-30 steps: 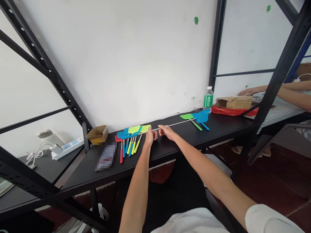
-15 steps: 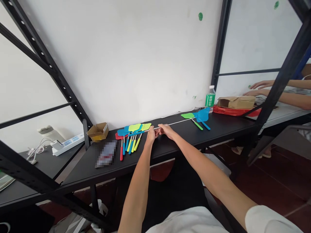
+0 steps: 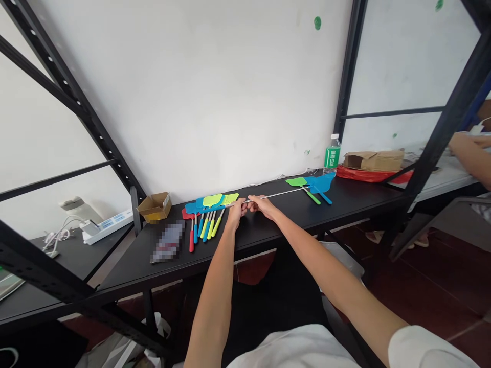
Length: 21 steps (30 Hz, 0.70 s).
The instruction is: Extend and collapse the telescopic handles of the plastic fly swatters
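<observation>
A blue fly swatter [image 3: 323,183] with a thin metal rod is held level above the black desk by both my hands. My left hand [image 3: 237,209] is closed around the rod near the blue handle, which points left. Close beside it, my right hand [image 3: 260,204] grips the rod farther along, toward the blue head. Under that head lie a green fly swatter [image 3: 313,197] and another blue one [image 3: 326,199]. To the left, several fly swatters in red, blue and yellow lie in an overlapping row, among them a red one [image 3: 191,241].
An open cardboard box [image 3: 154,206] stands at the desk's left end, with a blurred packet [image 3: 168,242] in front. On the right are a water bottle [image 3: 332,156] and a torn carton [image 3: 374,160] on red plastic. Black metal posts [image 3: 347,66] frame the desk. A co-worker's arm [image 3: 468,153] shows far right.
The held swatter's blue head has shifted slightly right and its handle end slightly left. Both my hands stay close together. The co-worker's hands have drawn back to the right.
</observation>
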Available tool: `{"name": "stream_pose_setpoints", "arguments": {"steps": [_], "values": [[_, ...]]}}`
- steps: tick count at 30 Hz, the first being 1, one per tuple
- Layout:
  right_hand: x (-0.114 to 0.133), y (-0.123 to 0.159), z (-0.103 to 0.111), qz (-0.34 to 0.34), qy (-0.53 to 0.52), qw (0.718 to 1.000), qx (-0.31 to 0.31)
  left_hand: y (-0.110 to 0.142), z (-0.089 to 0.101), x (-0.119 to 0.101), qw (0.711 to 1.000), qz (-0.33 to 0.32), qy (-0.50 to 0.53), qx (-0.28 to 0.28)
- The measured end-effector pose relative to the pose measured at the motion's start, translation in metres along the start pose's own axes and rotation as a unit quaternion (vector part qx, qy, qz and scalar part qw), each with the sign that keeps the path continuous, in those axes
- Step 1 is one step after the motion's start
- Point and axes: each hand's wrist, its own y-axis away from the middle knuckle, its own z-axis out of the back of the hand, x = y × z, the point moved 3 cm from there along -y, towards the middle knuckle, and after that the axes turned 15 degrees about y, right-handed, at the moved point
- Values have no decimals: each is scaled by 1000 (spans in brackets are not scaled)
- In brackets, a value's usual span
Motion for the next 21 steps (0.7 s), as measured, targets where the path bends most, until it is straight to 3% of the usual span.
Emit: {"name": "stream_pose_setpoints", "arguments": {"steps": [11, 21], "values": [[-2, -2, 1, -35, -22, 999, 25, 2, 4, 0, 995, 6, 78, -55], [-4, -1, 2, -38, -32, 999, 12, 7, 3, -5, 996, -26, 72, -38]]}}
